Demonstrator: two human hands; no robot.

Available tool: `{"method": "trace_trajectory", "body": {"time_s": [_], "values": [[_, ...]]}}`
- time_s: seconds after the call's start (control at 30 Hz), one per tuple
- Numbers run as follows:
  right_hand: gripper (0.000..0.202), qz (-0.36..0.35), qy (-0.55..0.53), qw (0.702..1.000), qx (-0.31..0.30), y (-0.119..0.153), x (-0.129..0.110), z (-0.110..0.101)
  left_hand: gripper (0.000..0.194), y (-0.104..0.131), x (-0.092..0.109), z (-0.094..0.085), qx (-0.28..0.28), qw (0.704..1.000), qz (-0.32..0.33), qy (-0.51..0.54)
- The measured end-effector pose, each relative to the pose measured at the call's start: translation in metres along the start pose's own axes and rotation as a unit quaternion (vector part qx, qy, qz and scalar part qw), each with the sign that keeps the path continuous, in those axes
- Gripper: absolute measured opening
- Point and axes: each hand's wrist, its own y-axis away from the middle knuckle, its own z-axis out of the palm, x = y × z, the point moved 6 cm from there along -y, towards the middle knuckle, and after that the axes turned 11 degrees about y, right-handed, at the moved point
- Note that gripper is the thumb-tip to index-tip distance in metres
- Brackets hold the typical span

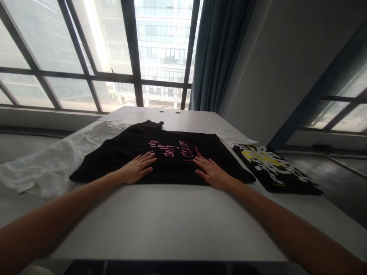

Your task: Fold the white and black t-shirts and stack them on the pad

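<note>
A black T-shirt (172,168) with pink lettering lies spread sideways across the white table, its collar end towards the left. My left hand (138,168) rests flat on the shirt's near part, left of the lettering, fingers stretched out. On the near part further right, beside the small pink print, my right hand (210,172) lies flat with its fingers apart. Neither hand grips the cloth.
Crumpled white cloth (51,164) hangs over the table's left side. At the right lies a folded black garment (272,168) with white and yellow print, near a white cloth (235,136). The white table (172,221) reaches back towards windows and a blue curtain (219,53).
</note>
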Motion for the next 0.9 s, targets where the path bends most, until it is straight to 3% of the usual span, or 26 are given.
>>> {"method": "trace_trajectory", "body": {"time_s": [0.23,0.33,0.4,0.5,0.63,0.73,0.9], "values": [[0.075,0.157,0.054,0.986,0.001,0.048,0.088,0.011,0.074,0.056,-0.073,-0.024,0.032,0.991,-0.121,-0.039],[0.078,0.183,0.077,0.98,-0.008,0.056,0.102,0.011,0.075,0.074,-0.091,-0.033,0.043,0.986,-0.156,-0.047],[0.078,0.184,0.096,0.978,-0.019,0.052,0.1,0.005,0.073,0.073,-0.095,-0.043,0.043,0.984,-0.171,-0.039],[0.069,0.191,0.129,0.973,-0.001,0.035,0.084,-0.016,0.068,0.05,-0.092,-0.065,0.053,0.981,-0.186,-0.024],[0.051,0.156,0.126,0.976,0.087,0.017,0.05,-0.035,0.062,-0.001,-0.087,-0.092,0.102,0.978,-0.175,-0.049],[0.044,0.113,0.105,0.981,0.114,0.018,0.034,-0.029,0.056,-0.036,-0.093,-0.093,0.084,0.98,-0.165,-0.067],[0.046,0.091,0.088,0.983,0.13,0.029,0.039,-0.015,0.045,-0.071,-0.111,-0.088,0.054,0.987,-0.143,-0.044]]}}
